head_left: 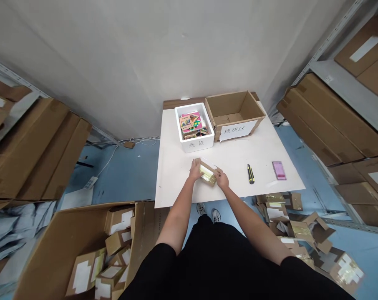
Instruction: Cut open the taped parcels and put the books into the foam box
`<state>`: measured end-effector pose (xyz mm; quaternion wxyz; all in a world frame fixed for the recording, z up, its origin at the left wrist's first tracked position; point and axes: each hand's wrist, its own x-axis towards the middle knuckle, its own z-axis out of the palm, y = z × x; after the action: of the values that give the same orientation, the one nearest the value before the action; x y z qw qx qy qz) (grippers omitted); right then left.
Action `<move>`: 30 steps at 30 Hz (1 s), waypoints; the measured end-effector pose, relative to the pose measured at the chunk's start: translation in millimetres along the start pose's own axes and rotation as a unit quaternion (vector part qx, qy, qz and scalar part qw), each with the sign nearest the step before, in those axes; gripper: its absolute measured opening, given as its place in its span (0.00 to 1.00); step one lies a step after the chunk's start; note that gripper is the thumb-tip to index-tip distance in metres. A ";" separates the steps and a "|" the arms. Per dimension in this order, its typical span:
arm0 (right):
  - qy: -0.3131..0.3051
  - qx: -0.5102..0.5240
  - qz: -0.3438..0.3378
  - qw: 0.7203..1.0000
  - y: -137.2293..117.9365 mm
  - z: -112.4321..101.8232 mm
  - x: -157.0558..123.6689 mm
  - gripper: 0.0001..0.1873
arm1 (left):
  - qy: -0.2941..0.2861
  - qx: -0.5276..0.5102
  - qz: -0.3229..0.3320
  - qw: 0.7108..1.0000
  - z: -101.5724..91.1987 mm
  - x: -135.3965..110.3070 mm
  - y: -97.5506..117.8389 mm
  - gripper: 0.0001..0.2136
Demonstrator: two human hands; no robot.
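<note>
A small cardboard box [207, 173] with shiny clear tape on its side is held over the near part of the white table [173, 179]. My left hand [195, 170] grips its left end. At its right end, the fingers of my right hand [221, 178] are closed on the edge, where a flap seems to stand up. What is inside the box cannot be made out. To the right lies a black and yellow utility knife [250, 174], apart from both hands.
Behind stand a white foam box [197, 145] holding colourful packets and an open cardboard carton [233, 118] with a paper label. A blurred pink item [279, 170] lies at the right. A large carton [79, 216] of small boxes stands lower left; opened boxes [301, 233] lie lower right.
</note>
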<state>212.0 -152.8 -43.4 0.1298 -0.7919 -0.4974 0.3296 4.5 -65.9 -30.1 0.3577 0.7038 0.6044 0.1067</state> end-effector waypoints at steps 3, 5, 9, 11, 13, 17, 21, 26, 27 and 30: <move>0.004 -0.033 0.040 0.999 -10.8 -6.2 8.8 0.26 | 0.041 0.020 -0.009 0.999 7.5 -2.3 0.2 0.42; -0.006 -0.060 0.038 0.997 -13.6 -12.4 14.2 0.26 | 0.056 0.045 -0.022 0.997 13.0 -5.3 2.9 0.39; 0.033 -0.121 0.015 0.992 -15.4 -18.7 16.6 0.25 | -0.013 0.112 -0.051 0.992 23.0 -1.4 18.4 0.50; 0.080 -0.146 -0.020 0.986 -12.5 -21.0 15.5 0.27 | -0.041 0.146 -0.059 0.987 25.9 6.1 27.5 0.55; 0.109 -0.162 -0.053 0.979 -1.8 -28.1 15.7 0.31 | -0.055 0.175 -0.065 0.981 26.0 15.9 34.5 0.57; 0.116 -0.179 -0.035 0.976 51.8 -61.8 20.9 0.33 | -0.090 0.215 -0.056 0.971 19.7 37.1 40.7 0.58; 0.072 -0.177 0.034 0.981 125.8 -100.6 32.3 0.34 | -0.138 0.242 0.013 0.960 22.3 47.7 48.9 0.58; -0.023 -0.145 0.078 0.986 185.5 -117.9 66.1 0.34 | -0.136 0.278 -0.022 0.951 46.1 41.8 64.5 0.54; -0.034 -0.134 0.086 0.987 192.0 -116.8 74.6 0.34 | -0.128 0.274 -0.035 0.953 50.0 39.0 65.4 0.53; -0.040 -0.103 0.118 0.987 205.1 -109.6 98.4 0.33 | -0.109 0.243 -0.050 0.963 54.8 28.8 63.6 0.55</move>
<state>455.7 -150.1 -109.4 -0.0126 -0.8404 -0.4362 0.3213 92.8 -60.6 -37.6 0.2444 0.7460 0.6036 -0.1390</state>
